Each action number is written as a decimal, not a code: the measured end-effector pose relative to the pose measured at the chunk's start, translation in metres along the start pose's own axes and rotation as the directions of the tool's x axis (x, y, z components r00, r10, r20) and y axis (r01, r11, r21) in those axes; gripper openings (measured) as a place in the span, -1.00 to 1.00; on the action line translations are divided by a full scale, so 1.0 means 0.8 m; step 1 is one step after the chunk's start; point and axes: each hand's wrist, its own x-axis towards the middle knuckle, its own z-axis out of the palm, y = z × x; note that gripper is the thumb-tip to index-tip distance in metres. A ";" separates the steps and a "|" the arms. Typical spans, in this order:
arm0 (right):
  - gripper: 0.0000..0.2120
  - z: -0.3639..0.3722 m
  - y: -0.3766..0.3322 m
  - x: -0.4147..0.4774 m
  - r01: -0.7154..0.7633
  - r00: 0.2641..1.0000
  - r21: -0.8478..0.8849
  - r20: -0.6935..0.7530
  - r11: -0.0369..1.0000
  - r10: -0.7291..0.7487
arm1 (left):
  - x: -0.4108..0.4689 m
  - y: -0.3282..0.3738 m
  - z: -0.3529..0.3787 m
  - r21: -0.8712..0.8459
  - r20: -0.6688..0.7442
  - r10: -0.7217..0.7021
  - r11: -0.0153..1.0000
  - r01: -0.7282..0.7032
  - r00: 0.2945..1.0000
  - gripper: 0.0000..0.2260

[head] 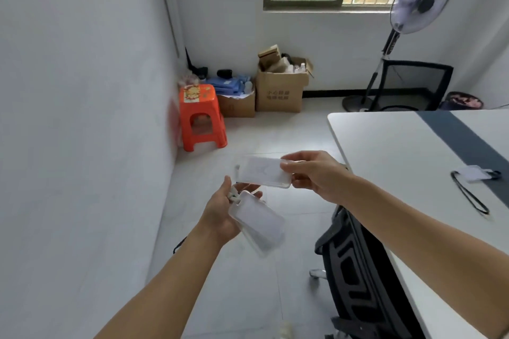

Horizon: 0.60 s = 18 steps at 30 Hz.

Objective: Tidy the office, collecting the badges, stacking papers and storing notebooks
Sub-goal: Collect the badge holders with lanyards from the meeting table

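Your right hand (316,176) has a pinching grip on the end of the top badge (261,172), so lay it flat on the low badge (259,224) that your left hand (220,209) grips by the clip (233,195), above the floor (261,132), then reach for the third badge (475,173) on the surface (399,151).

Lower badges (257,224) blurred; box print (278,95) unreadable; office chair (358,270) cropped below.

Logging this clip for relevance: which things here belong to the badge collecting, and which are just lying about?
Belonging: clear badge in right hand; badges in left hand; lanyard badge on the desk.
Lying about: orange stool; cardboard boxes; fan; black chair.
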 end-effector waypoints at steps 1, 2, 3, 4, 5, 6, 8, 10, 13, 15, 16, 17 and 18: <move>-0.80 0.001 0.005 0.008 -0.020 1.000 -0.003 0.021 1.000 0.020 | 0.007 0.007 -0.001 -0.024 0.005 -0.012 1.000 0.012 1.000 -0.53; -0.79 0.000 0.010 0.017 -0.042 0.998 -0.011 0.037 0.999 0.042 | 0.017 0.013 -0.003 -0.044 0.017 -0.022 0.999 0.023 1.000 -0.53; -0.79 0.000 0.014 0.029 -0.064 0.997 -0.022 0.050 0.998 0.065 | 0.028 0.023 -0.005 -0.069 0.020 -0.022 0.997 0.023 1.000 -0.53; -0.79 0.000 0.018 0.039 -0.081 0.995 -0.033 0.056 0.996 0.082 | 0.040 0.031 -0.007 -0.100 0.014 -0.009 0.995 0.011 1.000 -0.57; -0.79 -0.001 0.021 0.054 -0.097 0.993 -0.047 0.060 0.994 0.100 | 0.054 0.042 -0.007 -0.127 0.003 0.007 0.992 -0.007 1.000 -0.61; -0.80 -0.002 0.023 0.072 -0.109 0.991 -0.067 0.067 0.992 0.113 | 0.071 0.055 -0.006 -0.150 -0.018 0.031 0.988 -0.033 0.999 -0.65; -0.80 -0.001 0.027 0.095 -0.123 0.988 -0.114 0.080 0.986 0.133 | 0.097 0.075 -0.002 -0.171 -0.059 0.066 0.982 -0.075 0.996 -0.71; -0.83 -0.003 0.028 0.124 -0.136 0.986 -0.133 0.082 0.982 0.148 | 0.128 0.101 0.009 -0.135 -0.072 0.063 0.988 -0.072 0.995 -0.70; -0.78 -0.011 0.023 0.165 -0.088 0.994 -0.181 0.046 0.980 0.098 | 0.171 0.135 0.028 -0.090 -0.064 0.048 0.995 -0.053 0.997 -0.65; -0.72 -0.019 0.013 0.199 -0.109 0.990 -0.157 0.076 0.982 0.123 | 0.203 0.156 0.042 -0.073 -0.057 0.062 0.995 -0.066 0.996 -0.62; -0.72 -0.021 0.007 0.214 -0.150 0.979 -0.124 0.119 0.981 0.165 | 0.220 0.164 0.046 -0.076 -0.058 0.066 0.995 -0.071 0.996 -0.61; -0.74 -0.021 0.002 0.226 -0.189 0.964 -0.091 0.169 0.978 0.203 | 0.234 0.172 0.052 -0.072 -0.059 0.070 0.995 -0.074 0.996 -0.61; -0.75 -0.020 0.000 0.237 -0.221 0.951 -0.057 0.211 0.974 0.228 | 0.246 0.178 0.056 -0.058 -0.062 0.078 0.995 -0.082 0.995 -0.61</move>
